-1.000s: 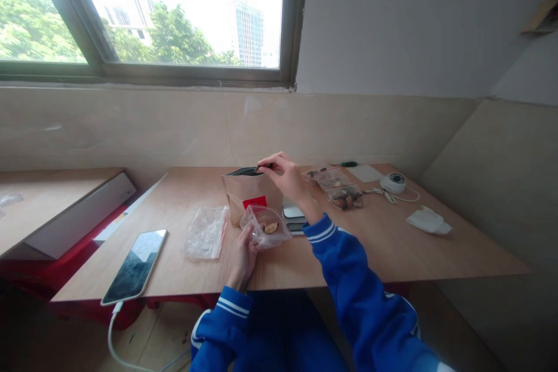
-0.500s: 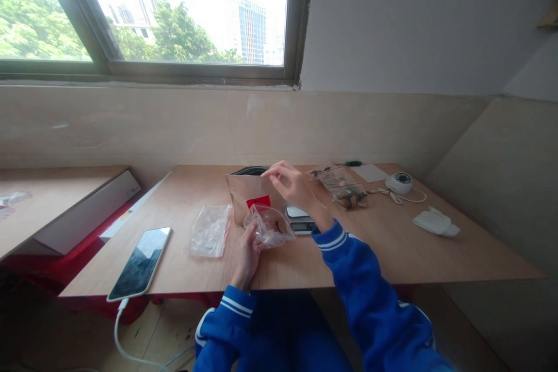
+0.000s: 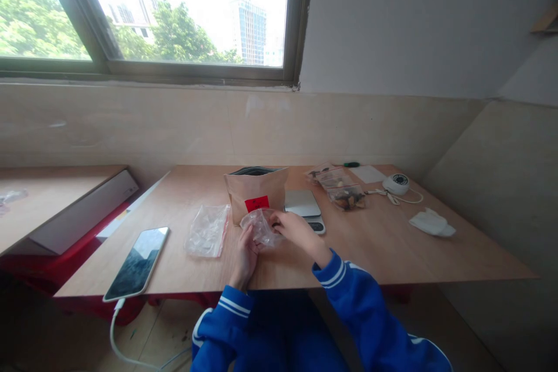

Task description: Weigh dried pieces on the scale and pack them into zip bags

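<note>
Head view: table point(image 3: 392, 238) below window point(image 3: 174, 11)

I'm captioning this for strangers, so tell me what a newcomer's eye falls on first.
The bright window at upper left would probably draw the eye first. Next comes the brown paper bag with its red label, open on the table; just in front, the left hand holds a clear bag, the right hand at its mouth. A phone lies near the table's left front corner.

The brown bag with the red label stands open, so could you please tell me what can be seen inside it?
At the mouth of the brown bag, only a dark inner lining shows. The bag's front covers everything deeper, so contents cannot be seen.
</note>
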Demonstrator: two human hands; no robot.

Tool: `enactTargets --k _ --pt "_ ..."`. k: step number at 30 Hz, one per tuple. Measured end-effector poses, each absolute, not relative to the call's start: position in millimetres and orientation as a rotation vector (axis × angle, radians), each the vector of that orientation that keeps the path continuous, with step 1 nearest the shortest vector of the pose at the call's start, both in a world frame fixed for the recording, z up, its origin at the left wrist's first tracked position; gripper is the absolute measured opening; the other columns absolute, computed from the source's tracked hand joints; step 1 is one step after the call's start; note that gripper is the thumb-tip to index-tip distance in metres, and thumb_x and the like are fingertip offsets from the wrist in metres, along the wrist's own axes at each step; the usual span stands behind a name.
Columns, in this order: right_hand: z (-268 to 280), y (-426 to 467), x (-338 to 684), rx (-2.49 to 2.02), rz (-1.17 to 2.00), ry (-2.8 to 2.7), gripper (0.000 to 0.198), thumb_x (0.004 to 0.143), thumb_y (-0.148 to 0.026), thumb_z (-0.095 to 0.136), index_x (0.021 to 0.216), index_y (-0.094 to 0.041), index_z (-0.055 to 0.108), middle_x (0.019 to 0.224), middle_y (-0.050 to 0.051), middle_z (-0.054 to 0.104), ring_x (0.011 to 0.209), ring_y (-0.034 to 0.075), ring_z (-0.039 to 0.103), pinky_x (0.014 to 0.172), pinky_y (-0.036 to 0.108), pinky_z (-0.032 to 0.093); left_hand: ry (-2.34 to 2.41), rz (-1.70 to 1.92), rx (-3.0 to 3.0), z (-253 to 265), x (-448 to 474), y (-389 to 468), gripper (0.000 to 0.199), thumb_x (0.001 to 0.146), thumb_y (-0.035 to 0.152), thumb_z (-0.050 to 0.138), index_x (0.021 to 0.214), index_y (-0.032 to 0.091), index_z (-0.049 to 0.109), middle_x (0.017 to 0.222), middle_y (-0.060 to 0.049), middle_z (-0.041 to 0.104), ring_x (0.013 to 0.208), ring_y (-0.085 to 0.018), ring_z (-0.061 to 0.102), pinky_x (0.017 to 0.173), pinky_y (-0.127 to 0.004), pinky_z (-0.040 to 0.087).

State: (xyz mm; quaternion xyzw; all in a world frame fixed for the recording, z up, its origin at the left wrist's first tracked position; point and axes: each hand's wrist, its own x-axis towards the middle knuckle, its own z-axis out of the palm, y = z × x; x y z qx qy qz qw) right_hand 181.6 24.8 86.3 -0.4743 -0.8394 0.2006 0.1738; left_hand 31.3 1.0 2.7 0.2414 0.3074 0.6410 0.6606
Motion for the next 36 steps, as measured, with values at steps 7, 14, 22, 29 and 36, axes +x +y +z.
enactTargets --k 7,14,22,29,36 --pt "145 31 192 -0.975 0.651 -2.008 0.020 0.084 -0.017 0.060 0.101 -0.021 0.069 0.094 0.001 0.073 0.079 0.014 0.066 0.072 0.024 0.050 0.720 1.477 0.528 2 31 2 0.046 0.079 0.036 0.064 0.120 0.017 0.058 0.111 -0.011 0.069 0.099 -0.024 0.066 0.082 -0.034 0.055" --pt "190 66 165 -0.796 0.221 -1.889 0.019 0.089 -0.019 0.056 0.103 -0.021 0.069 0.103 0.004 0.071 0.097 0.017 0.061 0.090 0.032 0.047 0.674 1.462 0.535 4 29 0 0.042 0.081 0.036 0.061 0.117 0.017 0.060 0.105 -0.011 0.071 0.094 -0.023 0.068 0.078 -0.034 0.056" --pt "115 17 167 -0.951 0.234 -1.744 0.027 0.095 -0.024 0.042 0.112 -0.023 0.062 0.113 0.007 0.061 0.112 0.019 0.054 0.102 0.039 0.040 0.661 1.496 0.539 4 29 0 0.040 0.083 0.041 0.057 0.115 0.017 0.063 0.104 -0.010 0.071 0.098 -0.023 0.067 0.080 -0.033 0.054" --pt "29 -17 153 -1.301 0.550 -1.642 0.082 0.064 -0.037 0.078 0.134 -0.017 0.040 0.131 0.017 0.051 0.119 0.031 0.049 0.101 0.049 0.040 0.741 1.583 0.521 8 37 -6 0.044 0.081 0.049 0.057 0.109 0.016 0.065 0.109 -0.010 0.070 0.104 -0.024 0.063 0.092 -0.037 0.048" --pt "24 -16 159 -1.117 1.156 -1.378 0.031 0.078 -0.048 0.064 0.075 -0.017 0.058 0.064 -0.001 0.057 0.056 0.013 0.054 0.055 0.026 0.046 1.259 1.697 0.791 35 37 -22 0.038 0.083 0.054 0.053 0.089 0.018 0.063 0.074 -0.001 0.066 0.067 -0.015 0.062 0.062 -0.026 0.048"
